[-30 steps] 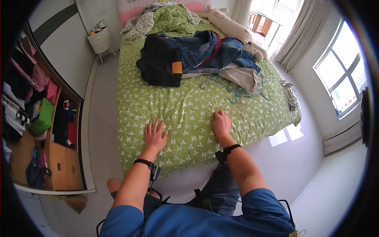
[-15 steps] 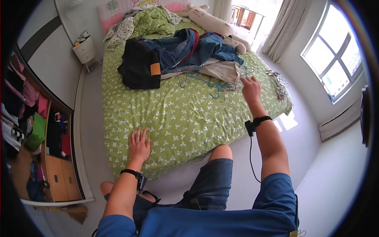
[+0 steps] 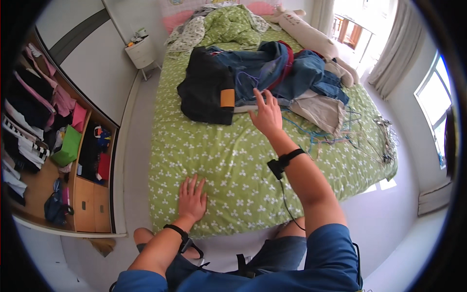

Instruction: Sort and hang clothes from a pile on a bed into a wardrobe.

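My left hand (image 3: 192,198) lies flat on the green bedspread (image 3: 170,155), fingers spread, holding nothing. Stretched over the bed, my right hand (image 3: 267,114) has its fingers apart at the front edge of a heap of clothes. Its fingertips are by a purple hanger (image 3: 249,76) that rests on blue jeans (image 3: 314,68); whether they touch it I cannot tell. Black trousers (image 3: 206,90) with an orange-brown patch form the heap's left end. Right of my hand lie beige trousers (image 3: 318,112), with blue hangers (image 3: 304,130) beside them, partly covered.
A bundle of wire hangers (image 3: 386,141) lies at the bed's right edge. Behind the heap rests a long plush toy (image 3: 306,34). On the left stand an open wardrobe (image 3: 80,165) with clothes and a white nightstand (image 3: 142,52). Curtains (image 3: 399,53) hang at the right.
My right hand has moved left from the blue hangers beside the beige trousers to the purple hanger, and its fingers have spread. My left hand stays on the bedspread. The view has shifted.
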A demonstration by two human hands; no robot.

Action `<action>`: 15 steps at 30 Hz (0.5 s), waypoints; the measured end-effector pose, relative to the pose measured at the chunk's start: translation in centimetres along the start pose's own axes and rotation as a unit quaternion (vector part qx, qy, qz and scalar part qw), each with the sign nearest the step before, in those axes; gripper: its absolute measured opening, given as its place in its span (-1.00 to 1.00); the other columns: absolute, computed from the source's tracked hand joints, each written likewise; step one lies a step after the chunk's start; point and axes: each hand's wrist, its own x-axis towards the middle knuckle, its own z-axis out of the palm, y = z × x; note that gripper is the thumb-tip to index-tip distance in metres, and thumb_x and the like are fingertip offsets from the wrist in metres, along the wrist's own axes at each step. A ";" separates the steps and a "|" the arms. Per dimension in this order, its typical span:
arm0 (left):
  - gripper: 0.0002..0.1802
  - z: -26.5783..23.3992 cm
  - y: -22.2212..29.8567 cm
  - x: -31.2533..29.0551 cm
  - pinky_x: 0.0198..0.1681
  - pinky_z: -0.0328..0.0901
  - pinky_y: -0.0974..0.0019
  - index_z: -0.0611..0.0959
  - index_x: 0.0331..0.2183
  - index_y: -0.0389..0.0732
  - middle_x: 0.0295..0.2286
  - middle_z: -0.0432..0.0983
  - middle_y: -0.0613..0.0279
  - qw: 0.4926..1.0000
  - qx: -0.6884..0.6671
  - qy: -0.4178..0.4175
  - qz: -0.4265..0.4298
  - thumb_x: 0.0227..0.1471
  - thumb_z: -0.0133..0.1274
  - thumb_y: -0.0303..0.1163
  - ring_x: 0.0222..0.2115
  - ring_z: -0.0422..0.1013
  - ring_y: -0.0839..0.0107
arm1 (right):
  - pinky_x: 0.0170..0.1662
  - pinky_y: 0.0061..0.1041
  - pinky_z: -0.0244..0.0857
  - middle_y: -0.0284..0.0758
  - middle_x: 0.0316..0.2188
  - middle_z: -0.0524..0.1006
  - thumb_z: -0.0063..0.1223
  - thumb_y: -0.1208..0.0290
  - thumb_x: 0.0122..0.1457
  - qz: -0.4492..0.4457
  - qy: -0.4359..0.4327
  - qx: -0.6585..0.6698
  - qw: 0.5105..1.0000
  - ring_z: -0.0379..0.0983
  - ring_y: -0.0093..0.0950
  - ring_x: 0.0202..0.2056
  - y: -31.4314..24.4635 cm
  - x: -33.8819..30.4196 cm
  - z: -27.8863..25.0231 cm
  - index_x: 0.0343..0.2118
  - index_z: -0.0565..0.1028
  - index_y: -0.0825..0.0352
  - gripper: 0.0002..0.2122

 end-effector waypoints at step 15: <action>-0.41 -0.6 -0.2 1.1 0.49 -0.10 -0.20 0.46 0.32 0.02 0.40 0.16 0.13 0.997 -0.051 0.058 0.022 0.29 0.03 -0.22 0.41 0.01 -0.10 | -0.20 -0.32 0.42 -0.25 -0.37 0.66 -0.16 0.52 0.33 0.344 0.272 0.243 0.865 0.55 -0.35 -0.36 15.4 -0.1 -5.8 0.02 0.52 0.37 -0.72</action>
